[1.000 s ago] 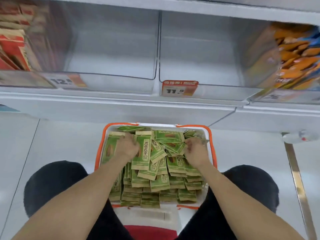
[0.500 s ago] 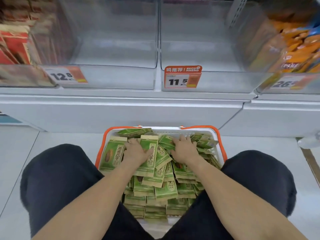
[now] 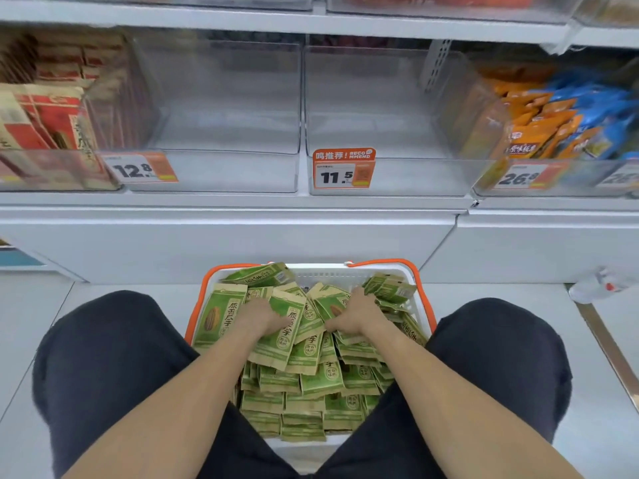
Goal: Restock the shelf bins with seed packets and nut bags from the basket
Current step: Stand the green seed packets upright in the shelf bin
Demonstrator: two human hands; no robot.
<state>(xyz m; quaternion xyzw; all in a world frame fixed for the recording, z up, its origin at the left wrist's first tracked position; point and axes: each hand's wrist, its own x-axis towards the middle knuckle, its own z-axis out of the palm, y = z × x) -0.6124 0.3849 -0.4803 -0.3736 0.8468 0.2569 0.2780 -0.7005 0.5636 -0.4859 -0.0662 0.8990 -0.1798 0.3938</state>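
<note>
On the shelf, a bin of red seed packets (image 3: 52, 122) stands at the left, then two clear bins (image 3: 221, 108) tagged 12.8 and 11.5, then a bin of orange nut bags (image 3: 532, 129) at the right. Below, a white basket (image 3: 408, 274) with orange handles sits on the floor between the person's knees, heaped with green seed packets (image 3: 301, 382); the left hand (image 3: 257, 316) grips a clutch of packets in the heap, and the right hand (image 3: 356, 314) curls round another bunch beside it

Bright, even overhead light with soft shadows; wide-angle bending curves the shelf edge (image 3: 242, 202), and packets left and right of the 11.5 price tag (image 3: 343, 168) blur.
</note>
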